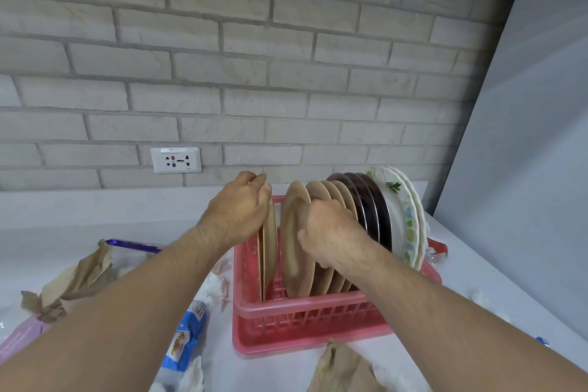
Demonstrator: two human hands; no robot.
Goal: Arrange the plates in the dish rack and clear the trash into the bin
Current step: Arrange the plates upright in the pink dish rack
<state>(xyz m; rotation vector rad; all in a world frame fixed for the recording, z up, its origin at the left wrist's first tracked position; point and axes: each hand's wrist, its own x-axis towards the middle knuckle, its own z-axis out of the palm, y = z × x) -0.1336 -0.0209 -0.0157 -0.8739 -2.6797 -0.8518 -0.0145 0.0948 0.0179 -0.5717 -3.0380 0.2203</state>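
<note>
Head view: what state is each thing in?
left hand, grips leftmost beige plate's top rim
right hand, grips second beige plate's rim
dish rack, loaded, flat on counter
dark plates, upright in rack
white floral plates, leaning at rack's right end
brown paper, crumpled
wall socket, nothing plugged in

wall: whitish brick wall [222, 41] right in front of me, pale grout lines
socket: white outlet [176, 159] low on the bricks, just above my counter
counter: plain white countertop [95, 210]
right side: smooth grey panel [525, 137] meeting the bricks at the corner
</note>
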